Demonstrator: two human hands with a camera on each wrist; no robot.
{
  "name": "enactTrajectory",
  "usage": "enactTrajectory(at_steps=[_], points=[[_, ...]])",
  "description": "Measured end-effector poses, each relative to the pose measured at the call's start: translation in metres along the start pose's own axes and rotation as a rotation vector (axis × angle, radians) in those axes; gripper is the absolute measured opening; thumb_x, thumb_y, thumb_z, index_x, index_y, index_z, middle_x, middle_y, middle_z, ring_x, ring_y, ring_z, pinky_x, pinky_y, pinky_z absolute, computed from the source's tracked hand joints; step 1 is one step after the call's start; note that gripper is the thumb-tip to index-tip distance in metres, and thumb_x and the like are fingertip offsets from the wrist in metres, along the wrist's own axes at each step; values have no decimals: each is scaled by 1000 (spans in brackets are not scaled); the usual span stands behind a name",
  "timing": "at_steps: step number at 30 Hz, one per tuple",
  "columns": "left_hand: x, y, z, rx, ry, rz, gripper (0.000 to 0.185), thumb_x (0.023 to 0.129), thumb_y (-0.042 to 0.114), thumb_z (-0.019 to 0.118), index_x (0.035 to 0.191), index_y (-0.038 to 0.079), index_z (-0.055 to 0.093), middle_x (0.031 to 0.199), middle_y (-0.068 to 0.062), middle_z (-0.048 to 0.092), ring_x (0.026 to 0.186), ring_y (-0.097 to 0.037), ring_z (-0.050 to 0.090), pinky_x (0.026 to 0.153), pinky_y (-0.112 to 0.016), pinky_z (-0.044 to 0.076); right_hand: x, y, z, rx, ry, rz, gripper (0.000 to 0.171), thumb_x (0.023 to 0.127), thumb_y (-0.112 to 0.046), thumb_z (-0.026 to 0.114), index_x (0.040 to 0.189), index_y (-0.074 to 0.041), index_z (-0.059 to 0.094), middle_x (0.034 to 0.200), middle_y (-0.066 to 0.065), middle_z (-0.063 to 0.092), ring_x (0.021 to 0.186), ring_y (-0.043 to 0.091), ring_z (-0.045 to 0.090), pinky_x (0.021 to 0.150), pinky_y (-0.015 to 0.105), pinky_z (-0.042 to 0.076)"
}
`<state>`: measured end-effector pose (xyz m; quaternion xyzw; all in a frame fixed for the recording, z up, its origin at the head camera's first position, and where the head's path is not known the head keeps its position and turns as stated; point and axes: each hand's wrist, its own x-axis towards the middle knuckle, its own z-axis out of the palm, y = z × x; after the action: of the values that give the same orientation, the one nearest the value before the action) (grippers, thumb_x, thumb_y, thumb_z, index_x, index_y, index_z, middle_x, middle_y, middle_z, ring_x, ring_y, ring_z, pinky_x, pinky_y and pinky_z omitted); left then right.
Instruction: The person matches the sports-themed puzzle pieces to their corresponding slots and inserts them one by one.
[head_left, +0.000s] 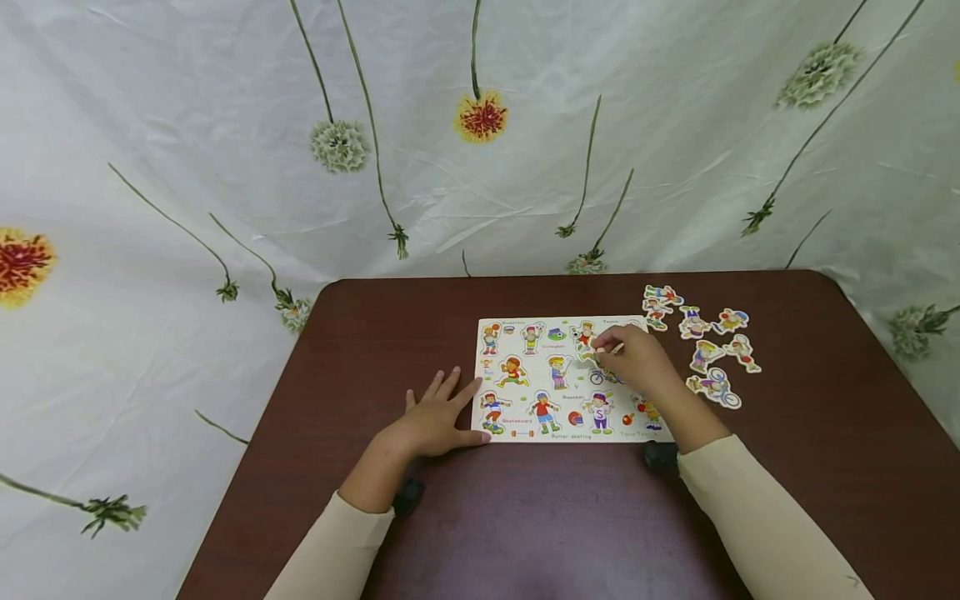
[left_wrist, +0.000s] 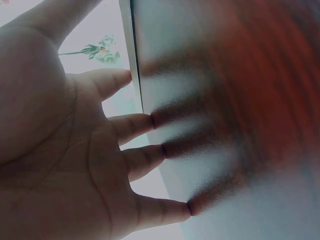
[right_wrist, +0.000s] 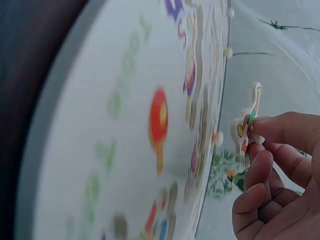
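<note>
A white puzzle board (head_left: 536, 333) with printed sports figures and words lies on the dark table. Between thumb and fingers, my right hand (head_left: 637, 360) pinches a small puzzle piece (right_wrist: 245, 130) by its knob. The right wrist view shows this piece tilted clear above the board; in the head view the hand covers part of it. My left hand (head_left: 437, 421) is at the board's left side, fingers spread, thumb and forefinger at its edge. In the left wrist view the fingertips (left_wrist: 175, 210) rest on the glossy tabletop.
Several loose puzzle pieces (head_left: 705, 357) lie to the right of the board, some overlapping at the back. The brown table (head_left: 390, 333) has rounded far corners. Behind it hangs a white cloth (head_left: 525, 192) with printed flowers.
</note>
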<state>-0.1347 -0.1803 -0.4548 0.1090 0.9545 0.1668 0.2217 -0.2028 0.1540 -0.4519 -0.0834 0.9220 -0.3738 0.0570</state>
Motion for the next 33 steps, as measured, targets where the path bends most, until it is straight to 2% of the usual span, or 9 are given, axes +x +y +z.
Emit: enactTrajectory(at_steps=[7, 23, 33], points=[[0, -1, 1, 10, -3, 8, 90, 89, 59, 69, 162, 32, 24, 172, -11, 5, 159, -36, 1, 116, -77, 4, 2, -21, 21, 19, -17, -5, 13, 94, -12, 68, 106, -8, 71, 100, 9, 63, 74, 16, 54, 66, 29, 44], [-1, -2, 1, 16, -1, -3, 90, 89, 61, 69, 162, 32, 24, 172, -11, 7, 159, -36, 2, 116, -78, 6, 11, -70, 65, -75, -34, -144, 4, 94, -13, 70, 97, -13, 71, 98, 3, 64, 79, 15, 55, 72, 30, 46], [-2, -1, 0, 9, 2, 8, 90, 89, 60, 68, 162, 31, 24, 172, -12, 6, 159, -37, 2, 115, -78, 5, 22, -80, 86, -120, -88, -181, 4, 94, -11, 68, 96, -14, 69, 94, 1, 60, 77, 13, 53, 70, 28, 45]])
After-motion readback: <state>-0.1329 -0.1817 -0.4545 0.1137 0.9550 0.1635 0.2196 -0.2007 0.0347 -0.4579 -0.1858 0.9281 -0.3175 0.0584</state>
